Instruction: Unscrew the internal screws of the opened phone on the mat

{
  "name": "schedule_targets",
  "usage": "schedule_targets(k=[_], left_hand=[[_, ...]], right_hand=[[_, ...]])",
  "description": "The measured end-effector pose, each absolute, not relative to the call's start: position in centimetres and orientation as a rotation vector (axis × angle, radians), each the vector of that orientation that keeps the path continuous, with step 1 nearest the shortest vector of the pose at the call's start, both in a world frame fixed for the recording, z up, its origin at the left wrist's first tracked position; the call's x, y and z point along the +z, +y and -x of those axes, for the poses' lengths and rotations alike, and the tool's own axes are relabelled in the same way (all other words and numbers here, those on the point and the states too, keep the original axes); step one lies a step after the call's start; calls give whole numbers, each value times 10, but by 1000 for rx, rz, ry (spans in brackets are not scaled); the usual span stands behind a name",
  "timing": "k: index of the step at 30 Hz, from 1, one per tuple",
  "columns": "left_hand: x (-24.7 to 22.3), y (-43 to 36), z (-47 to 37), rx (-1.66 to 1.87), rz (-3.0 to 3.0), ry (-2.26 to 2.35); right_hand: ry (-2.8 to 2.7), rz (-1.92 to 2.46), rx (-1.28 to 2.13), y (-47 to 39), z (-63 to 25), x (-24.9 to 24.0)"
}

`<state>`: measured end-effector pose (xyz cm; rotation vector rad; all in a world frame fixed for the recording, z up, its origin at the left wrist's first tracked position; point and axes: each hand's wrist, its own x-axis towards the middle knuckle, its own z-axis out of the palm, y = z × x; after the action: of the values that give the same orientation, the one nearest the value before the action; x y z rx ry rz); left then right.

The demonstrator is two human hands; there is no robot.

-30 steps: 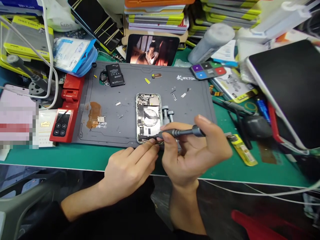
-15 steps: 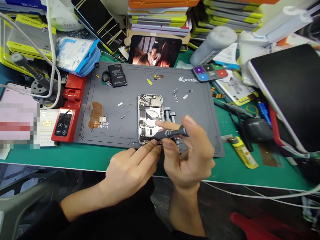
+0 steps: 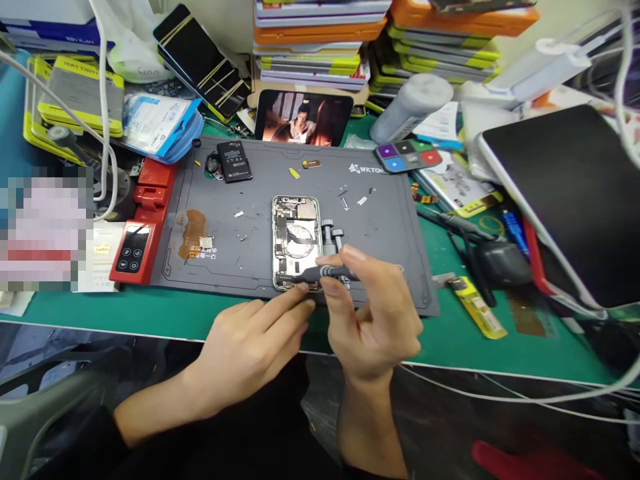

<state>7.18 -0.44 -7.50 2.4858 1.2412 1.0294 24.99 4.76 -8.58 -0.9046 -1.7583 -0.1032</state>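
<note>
An opened phone (image 3: 297,265) with its inner parts bare lies on a grey work mat (image 3: 240,257). My left hand (image 3: 255,337) has its fingers pressed together at the phone's bottom edge, touching it; the thumb is hidden. My right hand (image 3: 375,313) is closed on a dark screwdriver (image 3: 327,271), held at a low slant. Its thin end points left over the phone's lower part; the tip's exact contact is too small to tell. Several grey-handled screwdrivers (image 3: 327,230) lie just right of the phone, partly behind my right hand.
A black battery (image 3: 234,162) and small loose parts (image 3: 344,201) lie on the mat. A propped screen (image 3: 303,117) stands behind it. A red device (image 3: 133,250) borders the left, a large black tablet (image 3: 555,193) the right. Stacked boxes (image 3: 310,50) line the back.
The view has shifted slightly, showing more of the back. The screwdriver's thin end has moved a little left over the phone's lower part. Both hands keep nearly the same grip.
</note>
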Motion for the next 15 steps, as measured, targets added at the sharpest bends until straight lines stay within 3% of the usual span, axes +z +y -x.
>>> schedule_targets(k=[3,9,15], left_hand=[[-62,-4,-49,1092,-2437,1245],[-54,16,-8,919,-2448,1895],[-60,23,-4,876,-2425,1858]], right_hand=[[-1759,911,-117,46,-250,-86],[-1724,889,-76,47,-250,-89],[-1718,885,-53,46,-250,-90]])
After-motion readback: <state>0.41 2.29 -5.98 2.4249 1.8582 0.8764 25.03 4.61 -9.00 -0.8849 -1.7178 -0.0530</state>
